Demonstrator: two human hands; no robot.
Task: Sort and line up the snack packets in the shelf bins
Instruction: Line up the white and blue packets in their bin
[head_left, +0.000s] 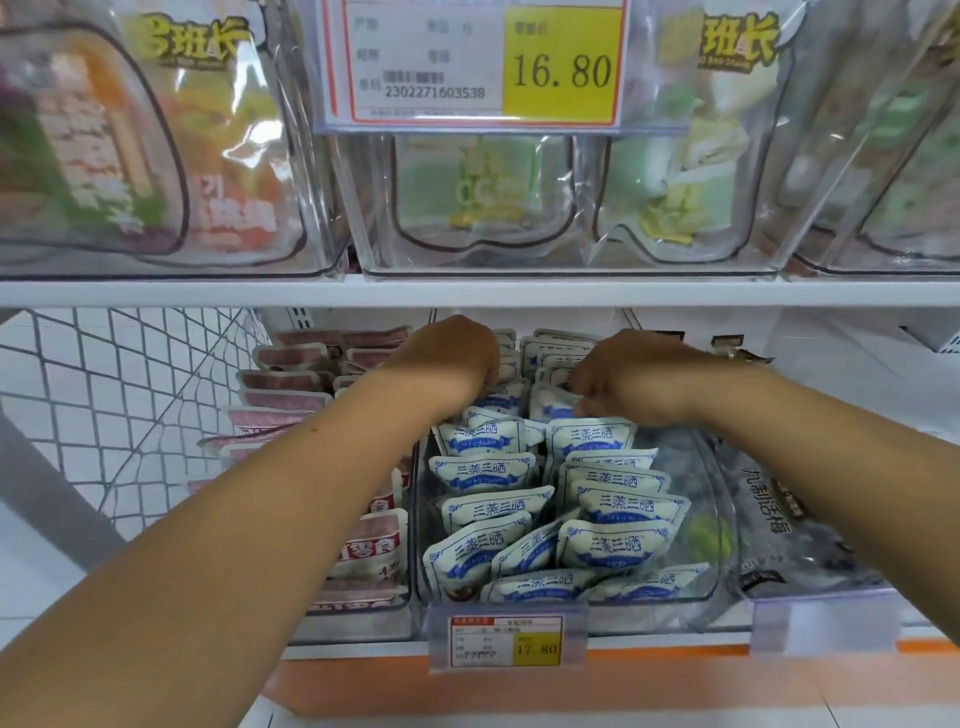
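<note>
A white wire mesh panel (104, 415) is noted at the far left, beside the lower shelf. Next to it, pink packets (291, 389) are stacked in a bin, largely flat and overlapping.

The left hand (452, 358) is reached to the rear of the middle bin (719, 525), knuckles up and fingers bent down among the white-and-blue packets (488, 512). These packets are stood in two rough columns, labels facing forward. The front ones are slumped and skewed, the rear ones more upright. The reach to the back is judged to serve straightening from the rear forward. A price tag (506, 642) is clipped to the shelf edge below this bin.

The right hand (628, 379) is placed opposite, over the right-hand column at the rear, fingers curled toward a packet top. The two hands are set near each other, one per column, which is judged to suit squaring both columns together. At the right, dark packets (779, 519) are seen through a clear bin wall.

The fingertips of the left hand are hidden behind the packets. Those of the right hand are blurred. Whether either hand grips a packet or merely presses cannot be told. The rear of all three bins is cut off by the upper shelf (467, 293). The small print on the price tag cannot be read.
</note>
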